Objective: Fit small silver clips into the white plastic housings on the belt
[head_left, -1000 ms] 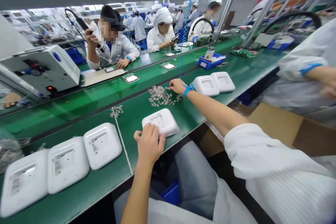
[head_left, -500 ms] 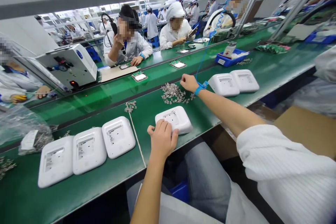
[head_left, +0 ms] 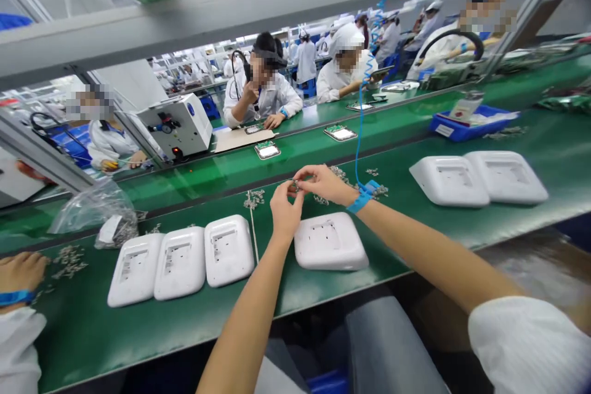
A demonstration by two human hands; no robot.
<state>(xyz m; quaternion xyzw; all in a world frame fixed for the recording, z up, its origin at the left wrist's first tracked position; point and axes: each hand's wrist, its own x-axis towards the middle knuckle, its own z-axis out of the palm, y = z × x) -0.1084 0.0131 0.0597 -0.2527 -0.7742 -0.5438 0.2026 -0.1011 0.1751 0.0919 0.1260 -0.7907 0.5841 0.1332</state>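
Observation:
My left hand [head_left: 285,212] and my right hand [head_left: 325,186] meet fingertip to fingertip above the green bench. Pinched between them is a small shiny metal piece [head_left: 296,185], too small to make out its exact kind. Just below and right of the hands lies a white plastic housing [head_left: 344,249] with a recessed opening, touched by neither hand. Behind my right hand, and partly hidden by it, spreads a pile of small metal pieces [head_left: 340,173]. A blue wrist strap [head_left: 361,198] with a coiled cord is on my right wrist.
Left stand several white housings [head_left: 179,261] and a clear bag of metal parts [head_left: 120,228]. Two more housings [head_left: 503,177] and a blue tray [head_left: 475,122] are to the right. A co-worker's hand [head_left: 21,272] rests at far left. Circuit boards [head_left: 266,149] lie beyond.
My left hand has let go of the white housing and risen to meet the right. My right hand has come from the metal pile toward the left hand. The view has shifted.

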